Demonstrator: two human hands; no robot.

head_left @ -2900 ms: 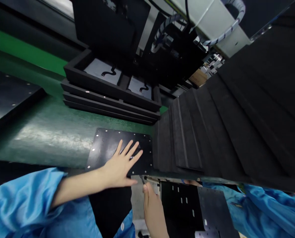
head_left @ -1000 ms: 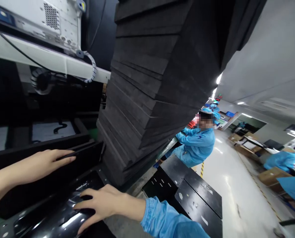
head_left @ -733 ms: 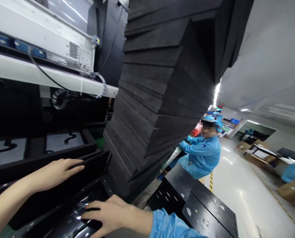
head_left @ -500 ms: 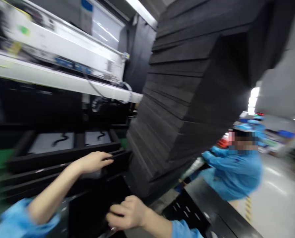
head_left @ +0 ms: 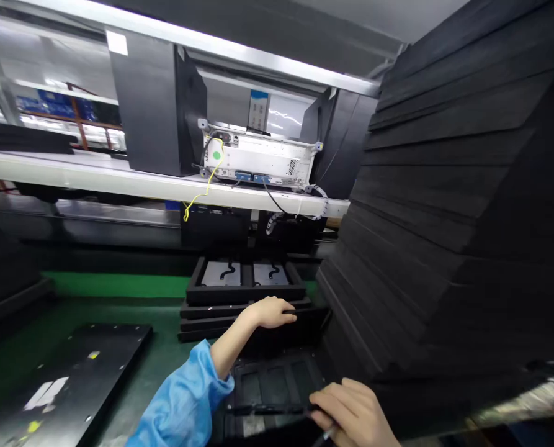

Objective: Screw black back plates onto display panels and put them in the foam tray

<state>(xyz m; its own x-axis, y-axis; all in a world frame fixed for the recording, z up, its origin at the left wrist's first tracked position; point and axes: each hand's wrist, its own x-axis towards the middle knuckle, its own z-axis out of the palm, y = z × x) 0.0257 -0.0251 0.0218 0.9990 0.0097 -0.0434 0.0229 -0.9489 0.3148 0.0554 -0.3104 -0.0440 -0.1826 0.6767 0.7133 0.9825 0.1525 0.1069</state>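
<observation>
Steadying the black tray (head_left: 277,388) — my left hand (head_left: 272,311) flat on its far edge, my right hand (head_left: 351,415) pinching the near rim — best lifted level.

You have two hands, left hand (head_left: 271,312) and right hand (head_left: 355,415), four stacked black trays (head_left: 245,302), two white inserts (head_left: 223,273) in the top one, one ribbed panel (head_left: 277,388), one flat black plate (head_left: 67,385) at the bench's left edge.

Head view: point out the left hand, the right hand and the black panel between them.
left hand (head_left: 271,312), head view, back of the hand
right hand (head_left: 353,413), head view, knuckles
black panel (head_left: 272,388), head view, recessed middle face
</observation>
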